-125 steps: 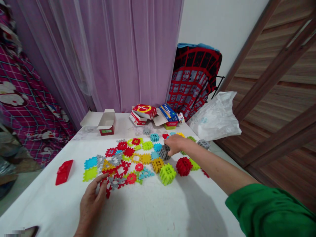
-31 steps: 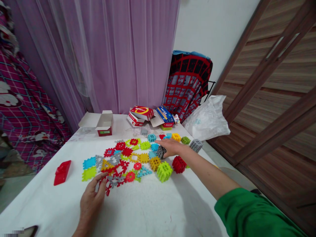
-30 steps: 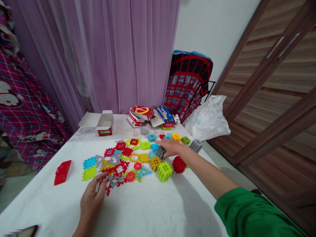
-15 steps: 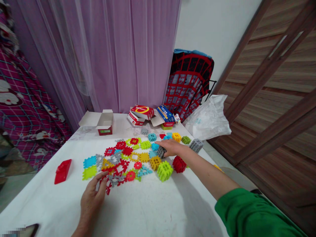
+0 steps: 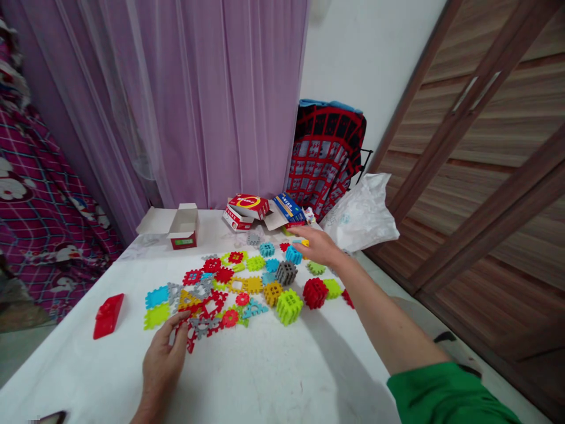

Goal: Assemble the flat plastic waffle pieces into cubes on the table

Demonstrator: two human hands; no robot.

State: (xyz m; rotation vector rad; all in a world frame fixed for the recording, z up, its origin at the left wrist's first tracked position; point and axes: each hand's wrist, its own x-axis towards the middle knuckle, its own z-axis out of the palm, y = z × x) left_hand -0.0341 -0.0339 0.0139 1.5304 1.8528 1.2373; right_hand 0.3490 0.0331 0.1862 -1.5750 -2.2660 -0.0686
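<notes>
Flat toothed plastic pieces in red, grey, yellow, blue and green lie on the white table [image 5: 238, 377]. At their near left edge my left hand [image 5: 165, 353] touches a red piece [image 5: 190, 340], thumb and fingers apart. Farther back on the right, my right hand [image 5: 315, 244] reaches over a blue block [image 5: 293, 254], fingers stretched forward and spread. A yellow piece partly shows beneath it. Nearby stand a dark grey block [image 5: 286, 273], a yellow block [image 5: 272, 292], a lime green block [image 5: 289, 307] and a red block [image 5: 315, 293].
An open box [image 5: 184, 227] stands at the back left, with red and white boxes [image 5: 248, 206] and a blue box [image 5: 289, 206] at the back middle. A white plastic bag [image 5: 362, 215] sits at the back right. A red plastic object [image 5: 108, 316] lies at the left.
My right hand has moved from the dark grey block to the back right, over the blue block. More blocks show behind my right forearm. My left hand stays at the red piece. The view has shifted slightly.
</notes>
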